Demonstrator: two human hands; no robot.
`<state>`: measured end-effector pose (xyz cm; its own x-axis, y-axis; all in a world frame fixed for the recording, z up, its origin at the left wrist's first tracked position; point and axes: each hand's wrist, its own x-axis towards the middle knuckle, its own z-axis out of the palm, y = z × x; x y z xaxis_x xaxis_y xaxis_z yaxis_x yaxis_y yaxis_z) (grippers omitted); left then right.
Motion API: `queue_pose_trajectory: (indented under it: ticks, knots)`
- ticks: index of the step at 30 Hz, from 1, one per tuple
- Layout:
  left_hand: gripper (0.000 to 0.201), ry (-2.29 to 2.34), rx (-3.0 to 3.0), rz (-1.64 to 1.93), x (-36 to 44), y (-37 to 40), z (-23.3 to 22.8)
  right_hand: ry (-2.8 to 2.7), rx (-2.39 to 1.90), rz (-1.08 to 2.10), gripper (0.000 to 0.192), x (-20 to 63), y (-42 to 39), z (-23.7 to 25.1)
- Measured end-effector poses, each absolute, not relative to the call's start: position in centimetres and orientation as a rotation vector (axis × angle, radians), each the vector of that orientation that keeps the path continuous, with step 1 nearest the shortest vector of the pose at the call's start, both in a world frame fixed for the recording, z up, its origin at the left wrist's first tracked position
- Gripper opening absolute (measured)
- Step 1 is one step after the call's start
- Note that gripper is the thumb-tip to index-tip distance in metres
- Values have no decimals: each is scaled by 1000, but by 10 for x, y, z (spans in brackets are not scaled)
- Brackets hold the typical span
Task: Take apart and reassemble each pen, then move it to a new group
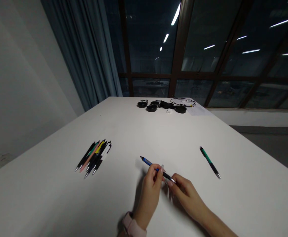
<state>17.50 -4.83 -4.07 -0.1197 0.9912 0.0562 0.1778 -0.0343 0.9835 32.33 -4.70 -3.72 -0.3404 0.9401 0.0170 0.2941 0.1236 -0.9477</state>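
a slender blue pen with a black grip and silvery tip [147, 161] is held over the smooth white tabletop [124, 131], its barrel grasped by the left hand [152, 189] and its tip end pinched by the thumb and forefinger of the right hand [185, 196]. the barrel is best kept steady by the left, with light, straight pressure applied by the right so that nothing slips. one pen is held; one slim green pen with a black grip [209, 161] is laid apart at the right; at the left, a bundle of multicoloured slim pens [94, 157] is made up of at least six, the exact count being hidden by overlap.
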Motion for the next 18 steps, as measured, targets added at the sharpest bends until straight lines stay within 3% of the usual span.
queue_pose_trajectory:
  ticks: [6,12,18]
  knots:
    - [22,1378,1302,1257,177,-48,-40,-1784,-1208,1193,48,323,-47,-38]
    - [24,1397,1329,1253,175,-49,-39,-1665,-1282,1122,32,323,-46,-39]
    - [22,1437,1351,1228,175,-50,-38,-1709,-1263,1142,47,323,-44,-39]
